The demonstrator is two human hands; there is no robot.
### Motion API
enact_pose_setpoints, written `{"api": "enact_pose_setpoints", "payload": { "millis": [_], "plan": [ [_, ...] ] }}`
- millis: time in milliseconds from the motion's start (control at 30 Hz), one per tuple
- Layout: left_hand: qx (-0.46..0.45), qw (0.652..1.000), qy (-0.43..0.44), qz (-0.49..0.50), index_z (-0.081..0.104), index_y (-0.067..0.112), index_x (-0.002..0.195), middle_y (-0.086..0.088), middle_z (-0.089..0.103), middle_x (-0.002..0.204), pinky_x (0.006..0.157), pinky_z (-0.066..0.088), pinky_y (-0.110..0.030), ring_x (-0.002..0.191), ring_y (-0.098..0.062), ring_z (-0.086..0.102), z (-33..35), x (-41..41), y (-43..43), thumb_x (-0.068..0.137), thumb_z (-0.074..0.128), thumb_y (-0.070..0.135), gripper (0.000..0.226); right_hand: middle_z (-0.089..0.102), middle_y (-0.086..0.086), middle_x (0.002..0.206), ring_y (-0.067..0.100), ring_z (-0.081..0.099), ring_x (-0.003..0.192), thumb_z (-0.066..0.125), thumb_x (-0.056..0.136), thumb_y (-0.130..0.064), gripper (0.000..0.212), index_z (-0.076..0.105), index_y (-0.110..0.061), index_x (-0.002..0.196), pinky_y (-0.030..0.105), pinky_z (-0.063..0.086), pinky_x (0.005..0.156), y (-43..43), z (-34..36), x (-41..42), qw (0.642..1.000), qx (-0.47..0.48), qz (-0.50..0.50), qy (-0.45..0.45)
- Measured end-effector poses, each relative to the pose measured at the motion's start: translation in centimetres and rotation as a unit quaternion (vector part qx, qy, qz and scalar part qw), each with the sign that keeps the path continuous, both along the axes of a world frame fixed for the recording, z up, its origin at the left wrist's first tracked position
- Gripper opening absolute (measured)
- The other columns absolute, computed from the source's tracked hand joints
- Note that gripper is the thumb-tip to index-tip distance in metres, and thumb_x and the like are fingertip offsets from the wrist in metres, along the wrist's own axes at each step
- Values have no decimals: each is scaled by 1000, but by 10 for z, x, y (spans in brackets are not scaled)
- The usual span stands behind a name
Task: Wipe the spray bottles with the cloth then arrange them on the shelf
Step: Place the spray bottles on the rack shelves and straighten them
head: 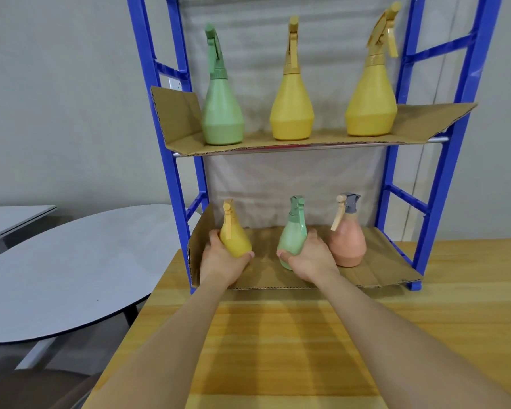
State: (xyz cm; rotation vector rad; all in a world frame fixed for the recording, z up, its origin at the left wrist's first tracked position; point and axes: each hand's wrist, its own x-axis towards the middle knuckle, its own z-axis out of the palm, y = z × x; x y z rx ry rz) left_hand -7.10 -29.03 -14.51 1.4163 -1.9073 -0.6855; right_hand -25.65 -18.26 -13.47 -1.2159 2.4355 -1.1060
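Left hand [223,262] grasps the small yellow bottle [235,239]; right hand [311,259] grasps the small green bottle [291,240]. I see both bottles over the cardboard liner [366,276] on the lower tier of the blue shelf [443,202], with the pink bottle [348,245] just right of the green one.

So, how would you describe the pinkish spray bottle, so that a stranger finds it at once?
Find the blue shelf rack standing on the wooden table and look at its lower tier, lined with cardboard. Three small spray bottles are there; take the rightmost one, the pink spray bottle. It alone is pink with a grey nozzle head, and no hand holds it.
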Motion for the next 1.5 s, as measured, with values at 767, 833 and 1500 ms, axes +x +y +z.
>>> {"api": "enact_pose_setpoints", "payload": {
  "millis": [767,833,1500],
  "plan": [
    [-131,991,19,7,43,12,142,-4,54,138,96,61,-36,125,-20,61,-17,14,100,94,80,29,63,65,1,132,24,65,121,85,71,-75,98,53,-16,142,34,51,84,62,26,-6,997,63,54,0],
    [-154,988,12,-21,47,17,139,4,56,127,92,59,-31,117,-14,61,-13,0,109,94,79,34,57,75,-3,117,18,70,103,82,82,-64,57,68,-23,119,36,59,88,75,18,-13,997,59,39,31],
    [-72,996,22,-51,41,20,155,-10,57,133,105,52,-50,126,-34,59,-15,-113,63,75,87,64,103,55,13,136,33,54,130,81,67,-80,108,44,-9,139,44,51,102,48,4,-70,976,-42,-164,139]
  ]
}}
